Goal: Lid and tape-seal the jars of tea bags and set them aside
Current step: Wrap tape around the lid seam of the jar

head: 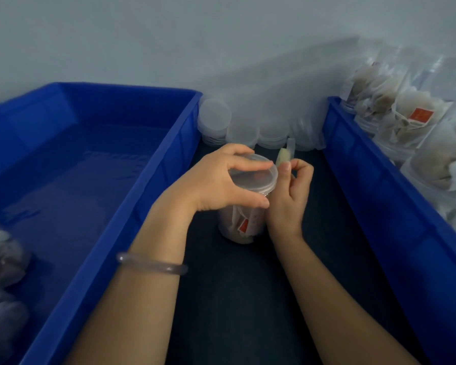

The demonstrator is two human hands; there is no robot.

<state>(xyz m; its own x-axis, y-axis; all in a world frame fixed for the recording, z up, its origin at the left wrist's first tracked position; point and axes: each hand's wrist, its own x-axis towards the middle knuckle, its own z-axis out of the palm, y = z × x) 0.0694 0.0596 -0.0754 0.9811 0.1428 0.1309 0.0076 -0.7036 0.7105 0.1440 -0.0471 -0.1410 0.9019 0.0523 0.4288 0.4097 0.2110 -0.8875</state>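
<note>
A clear round plastic jar packed with white tea bags (pixel 239 225) is held upright under the left hand (pixel 216 180), on the dark tabletop (pixel 234 299). A translucent round plastic lid (pixel 257 177) sits on the jar's mouth and is gripped from above by that hand, the fingers curled over its far edge and the thumb pressed to the jar's near side just below the rim. A pale glassy bangle (pixel 150 264) is worn on the left forearm.

Just to the right of the lid, the right hand (pixel 290 196) is held with its fingers curled, and a short pale strip of tape (pixel 284 155) is pinched at the fingertips, standing up beyond them and close to the lid's edge; whether it touches the lid cannot be told.

Beyond both hands, stacks of spare translucent lids (pixel 213 119) are lined against the wall. Left of the left hand lies a large blue plastic crate (pixel 142 185), with blurred filled jars (pixel 0 259) at its near corner. Right of the right hand, a second blue crate (pixel 366 180) is filled with unlidded jars of tea bags (pixel 416 127).
</note>
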